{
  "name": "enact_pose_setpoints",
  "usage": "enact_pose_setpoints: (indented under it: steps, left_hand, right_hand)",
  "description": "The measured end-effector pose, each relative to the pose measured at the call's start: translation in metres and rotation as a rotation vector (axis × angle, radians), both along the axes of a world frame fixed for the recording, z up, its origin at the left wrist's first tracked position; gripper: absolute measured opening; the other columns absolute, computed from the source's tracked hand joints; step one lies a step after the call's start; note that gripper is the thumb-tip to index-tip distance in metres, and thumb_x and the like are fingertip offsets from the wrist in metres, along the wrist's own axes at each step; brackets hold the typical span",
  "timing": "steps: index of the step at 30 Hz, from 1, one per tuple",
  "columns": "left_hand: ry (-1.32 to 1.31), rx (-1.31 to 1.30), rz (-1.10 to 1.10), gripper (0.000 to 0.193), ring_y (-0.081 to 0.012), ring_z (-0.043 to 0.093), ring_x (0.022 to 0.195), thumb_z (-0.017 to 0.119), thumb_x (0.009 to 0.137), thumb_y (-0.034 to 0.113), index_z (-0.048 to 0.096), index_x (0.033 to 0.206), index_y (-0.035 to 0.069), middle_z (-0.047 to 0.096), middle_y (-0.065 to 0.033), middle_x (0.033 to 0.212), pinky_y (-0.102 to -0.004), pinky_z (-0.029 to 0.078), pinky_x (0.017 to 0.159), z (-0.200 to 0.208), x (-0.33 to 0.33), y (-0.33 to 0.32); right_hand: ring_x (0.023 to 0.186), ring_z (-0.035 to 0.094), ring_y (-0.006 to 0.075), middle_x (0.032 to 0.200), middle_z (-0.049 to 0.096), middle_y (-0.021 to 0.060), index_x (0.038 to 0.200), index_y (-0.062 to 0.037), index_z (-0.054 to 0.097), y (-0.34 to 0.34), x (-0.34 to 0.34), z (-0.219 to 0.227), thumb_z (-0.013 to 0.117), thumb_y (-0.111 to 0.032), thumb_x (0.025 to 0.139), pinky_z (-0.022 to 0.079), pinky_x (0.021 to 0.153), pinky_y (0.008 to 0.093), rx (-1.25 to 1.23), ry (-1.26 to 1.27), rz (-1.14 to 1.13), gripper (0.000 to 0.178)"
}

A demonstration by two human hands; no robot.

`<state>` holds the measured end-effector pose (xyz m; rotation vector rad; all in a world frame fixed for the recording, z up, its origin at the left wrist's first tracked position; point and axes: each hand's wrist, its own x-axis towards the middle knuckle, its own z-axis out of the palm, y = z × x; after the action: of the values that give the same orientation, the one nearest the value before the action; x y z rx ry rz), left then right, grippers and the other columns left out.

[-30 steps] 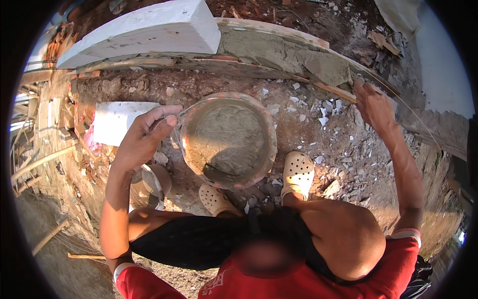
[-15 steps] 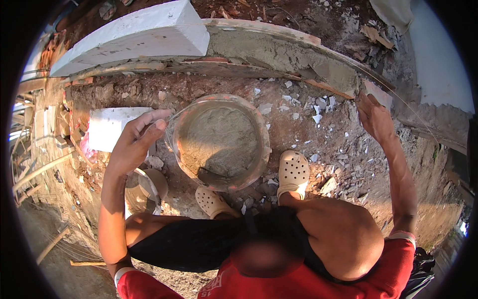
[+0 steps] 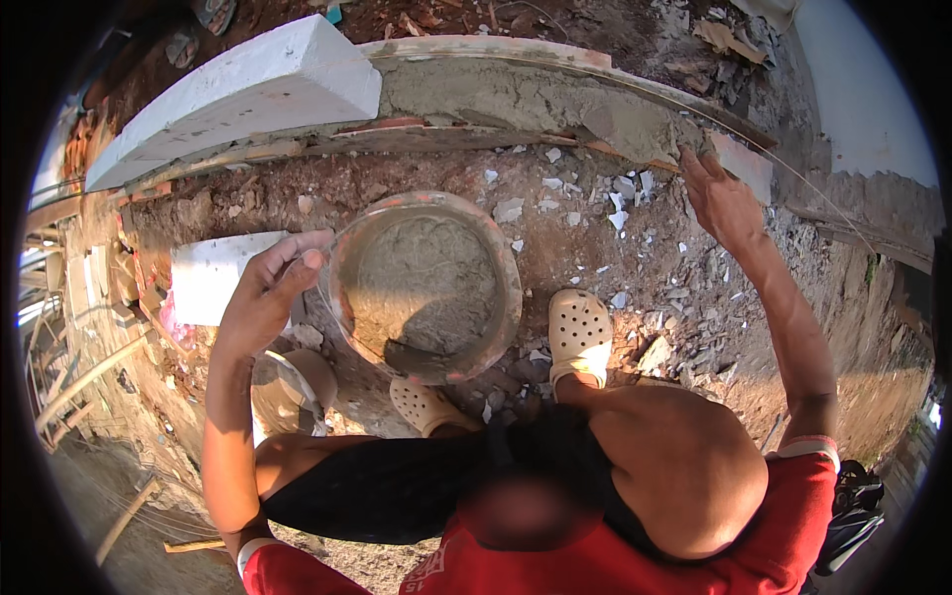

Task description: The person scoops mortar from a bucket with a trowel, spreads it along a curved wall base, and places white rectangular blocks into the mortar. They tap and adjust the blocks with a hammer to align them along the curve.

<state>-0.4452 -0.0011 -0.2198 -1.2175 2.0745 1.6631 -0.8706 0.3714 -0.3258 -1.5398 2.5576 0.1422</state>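
My left hand (image 3: pixel 268 297) is closed on the thin wire handle of a round bucket (image 3: pixel 511 288), at its left side. Wet grey mortar (image 3: pixel 426 278) fills much of the bucket. At the upper right, my right hand (image 3: pixel 729 203) grips what appears to be a mortar-coated trowel (image 3: pixel 635 131); its handle is hidden by my fingers. The trowel lies against the mortar bed (image 3: pixel 486 94) on top of a low wall. A large white block (image 3: pixel 238 94) sits on the wall's left part, beside the mortar.
A taut string (image 3: pixel 684 94) runs along the wall. Another white block (image 3: pixel 223 273) lies left of the bucket, above a smaller pail (image 3: pixel 297 382). White chips (image 3: pixel 620 203) litter the soil around my tan clogs (image 3: pixel 580 332). A pale wall (image 3: pixel 868 89) rises at right.
My right hand has shifted slightly left along the wall top with the trowel. My left hand stays at the bucket's handle. The whole view has tilted a little.
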Motion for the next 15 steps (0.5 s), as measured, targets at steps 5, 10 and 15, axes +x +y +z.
enact_pose_setpoints:
  steps: [5, 10, 15]
  left_hand:
    - [0.041, -0.025, 0.047, 0.052, -0.0143, 0.062, 0.113, 0.067, 0.104, 0.043, 0.065, 0.139, 0.004, 0.070, -0.0039, 0.119, -0.0323, 0.047, 0.103, 0.007, 0.008, -0.006]
    - [0.060, -0.032, 0.060, 0.052, -0.0148, 0.062, 0.114, 0.067, 0.104, 0.044, 0.066, 0.139, 0.005, 0.069, -0.0038, 0.119, -0.0334, 0.048, 0.103, 0.007, 0.013, -0.008]
    - [0.065, -0.038, 0.047, 0.053, -0.0146, 0.062, 0.114, 0.067, 0.104, 0.046, 0.066, 0.139, 0.005, 0.069, -0.0036, 0.119, -0.0335, 0.049, 0.103, 0.008, 0.012, -0.007]
  right_hand:
    - [0.084, 0.073, 0.0403, 0.117, 0.067, 0.0156, 0.151, -0.0141, 0.051, 0.018, -0.006, -0.001, 0.064, -0.013, 0.097, 0.061, 0.072, 0.0483, 0.002, 0.069, -0.005, 0.055]
    - [0.084, 0.073, 0.0401, 0.114, 0.068, 0.0150, 0.150, -0.0139, 0.052, 0.032, -0.007, 0.001, 0.064, -0.015, 0.097, 0.061, 0.072, 0.0492, -0.054, 0.032, -0.033, 0.054]
    - [0.085, 0.071, 0.0432, 0.113, 0.067, 0.0166, 0.149, -0.0137, 0.052, 0.048, -0.013, -0.005, 0.065, -0.015, 0.097, 0.059, 0.074, 0.0508, -0.049, 0.017, -0.069, 0.054]
